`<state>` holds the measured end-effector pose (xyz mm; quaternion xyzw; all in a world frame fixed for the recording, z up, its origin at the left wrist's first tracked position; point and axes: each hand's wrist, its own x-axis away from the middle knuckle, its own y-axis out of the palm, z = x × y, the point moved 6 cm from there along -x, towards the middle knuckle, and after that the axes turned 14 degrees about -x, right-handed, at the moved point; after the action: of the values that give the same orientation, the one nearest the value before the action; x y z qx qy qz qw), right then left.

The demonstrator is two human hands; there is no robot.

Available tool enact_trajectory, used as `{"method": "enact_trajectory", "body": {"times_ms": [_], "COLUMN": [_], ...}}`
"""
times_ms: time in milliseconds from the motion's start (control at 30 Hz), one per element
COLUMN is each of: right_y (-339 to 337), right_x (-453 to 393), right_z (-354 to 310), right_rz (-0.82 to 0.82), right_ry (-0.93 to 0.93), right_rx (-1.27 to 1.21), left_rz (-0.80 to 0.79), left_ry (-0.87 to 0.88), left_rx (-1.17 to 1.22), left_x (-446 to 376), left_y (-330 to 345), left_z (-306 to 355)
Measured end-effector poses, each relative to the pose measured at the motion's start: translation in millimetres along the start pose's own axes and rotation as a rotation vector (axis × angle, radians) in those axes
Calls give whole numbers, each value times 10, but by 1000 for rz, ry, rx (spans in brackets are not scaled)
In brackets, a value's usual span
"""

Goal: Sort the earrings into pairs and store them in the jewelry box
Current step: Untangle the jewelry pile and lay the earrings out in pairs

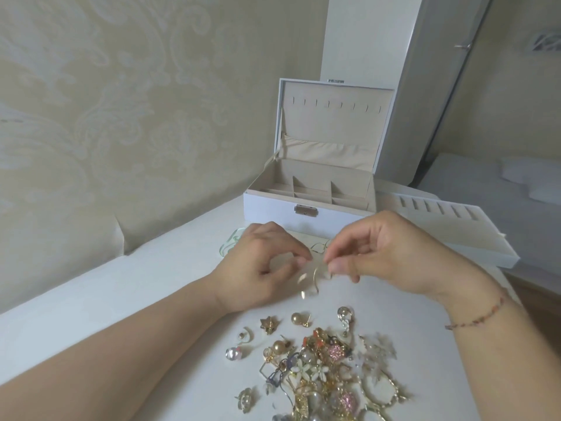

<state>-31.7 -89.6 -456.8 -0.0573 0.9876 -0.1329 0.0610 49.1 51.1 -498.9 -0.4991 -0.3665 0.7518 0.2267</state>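
Nearest me, below my grip, one tangled earring heap [321,369] lies, too jumbled to count. My two hands meet above it: left hand [261,268] and right hand [391,253] each pinch thin gold wire earrings [315,268], blurred. Beyond my fingers, one jewelry box [309,205] stands open, one tray [449,226] right of it.

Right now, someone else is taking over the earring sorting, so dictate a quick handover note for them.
Left hand and right hand: both pinch thin gold wire earrings above the white table; the picture is blurred there.
Open white jewelry box behind the hands: the compartments in view look empty.
Heap of mixed gold and pearl earrings lies unsorted nearest the person.
Left: nearly everything, pairing and storing.
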Motion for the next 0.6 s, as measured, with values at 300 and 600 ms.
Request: {"method": "enact_trajectory", "body": {"times_ms": [300,600], "right_y": [-316,-241], "right_x": [-186,-233], "right_z": [505,499], "right_rz": [648,554], "right_ry": [71,43], "right_rx": [268,501], "left_rz": [60,-79], "left_ry": [-401,-523], "left_rx": [-472,-420], "left_x": [69,81], "left_y": [-97,-14], "left_z": [-399,-577]}}
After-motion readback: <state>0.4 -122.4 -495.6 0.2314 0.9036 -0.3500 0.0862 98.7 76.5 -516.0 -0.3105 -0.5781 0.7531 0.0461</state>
